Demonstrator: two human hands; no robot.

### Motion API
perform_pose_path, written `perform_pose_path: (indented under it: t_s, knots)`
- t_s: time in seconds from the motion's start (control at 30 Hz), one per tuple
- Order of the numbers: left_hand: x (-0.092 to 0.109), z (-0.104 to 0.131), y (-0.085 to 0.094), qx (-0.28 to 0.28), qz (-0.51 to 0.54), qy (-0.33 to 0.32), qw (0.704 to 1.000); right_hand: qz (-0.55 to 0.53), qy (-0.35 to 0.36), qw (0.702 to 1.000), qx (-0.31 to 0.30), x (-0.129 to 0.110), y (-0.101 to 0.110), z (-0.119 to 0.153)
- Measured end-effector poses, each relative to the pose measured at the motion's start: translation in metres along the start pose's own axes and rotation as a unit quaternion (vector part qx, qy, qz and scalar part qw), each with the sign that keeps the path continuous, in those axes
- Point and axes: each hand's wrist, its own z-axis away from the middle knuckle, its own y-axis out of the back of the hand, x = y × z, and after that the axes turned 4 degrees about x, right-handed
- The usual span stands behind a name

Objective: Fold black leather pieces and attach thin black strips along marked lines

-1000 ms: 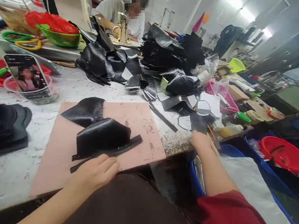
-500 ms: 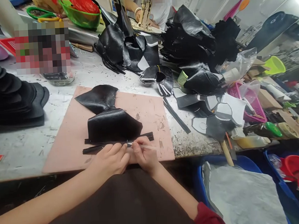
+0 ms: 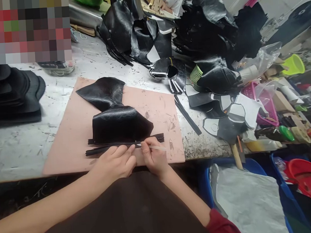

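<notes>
Zipper tape: black zipper-like tape (image 3: 95,150) is lying crosswise at the fingertips of the left hand (image 3: 114,163), its left end jutting past that hand and a right end showing just beyond the right hand (image 3: 155,159).
Leather: a black leather panel (image 3: 119,124) is lying directly beyond both hands, its near edge running along the tape; a pointed panel (image 3: 101,93) is meeting its far edge, farther out and to the left.
Left hand: it is resting palm-down on the tape, fingers loosely extended side by side.
Right hand: it is pinching a slim pale tool (image 3: 159,148) between thumb and fingers, near the left fingertips; the tip is pointing at the tape, too small to tell whether it is touching.
Pink board: the board (image 3: 65,146) is spreading beneath tape, leather and hands.
Dark strip: a narrow strip (image 3: 188,114) is lying beyond the right hand, to its right.
Black stack: layered pieces (image 3: 14,97) are sitting well left of the left hand.
Blue bin: the bin (image 3: 207,183) is standing right of the right forearm, a pale sheet (image 3: 250,195) covering it.
</notes>
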Motion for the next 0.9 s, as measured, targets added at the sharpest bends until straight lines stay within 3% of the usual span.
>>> perform_pose_path:
  t_s: [0.43, 0.7, 0.9]
  knots:
    - [0.001, 0.003, -0.003, -0.016, 0.007, 0.006, 1.0, -0.005, 0.001, 1.0, -0.005, 0.0, 0.0, 0.001]
    - [0.007, 0.005, -0.006, -0.021, 0.021, 0.041, 0.999, -0.011, -0.016, 1.0, -0.012, -0.002, 0.002, -0.001]
    - [0.01, 0.01, -0.004, -0.056, 0.031, 0.072, 0.995, -0.029, -0.032, 0.999, -0.021, -0.001, 0.003, 0.001]
